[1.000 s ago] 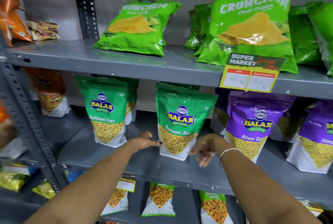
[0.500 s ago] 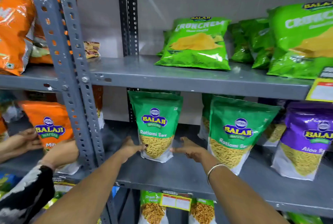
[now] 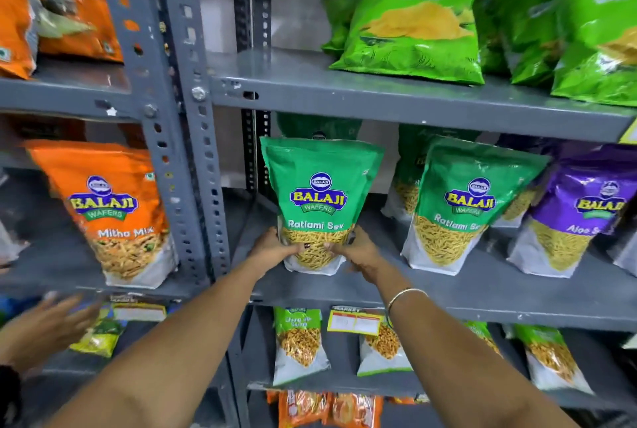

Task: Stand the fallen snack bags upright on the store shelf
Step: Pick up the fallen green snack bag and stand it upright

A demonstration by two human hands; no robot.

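Grey steel shelf (image 3: 482, 293), left hand (image 3: 272, 248) and right hand (image 3: 360, 251) each in closed grip on upright Ratlami Sev bag (image 3: 319, 200)

Bag: your green Ratlami Sev bag (image 3: 319, 200) — clear window of yellow sev, white base | Pose: upright, facing you, top tipped slightly back | Place: middle shelf (image 3: 482, 293), left end, near the front edge | Neighbour: second green Ratlami Sev bag (image 3: 458, 207) to its right — upright, leaning back.

Ratlami Sev bag (image 3: 319, 200) left of its twin (image 3: 462, 207)
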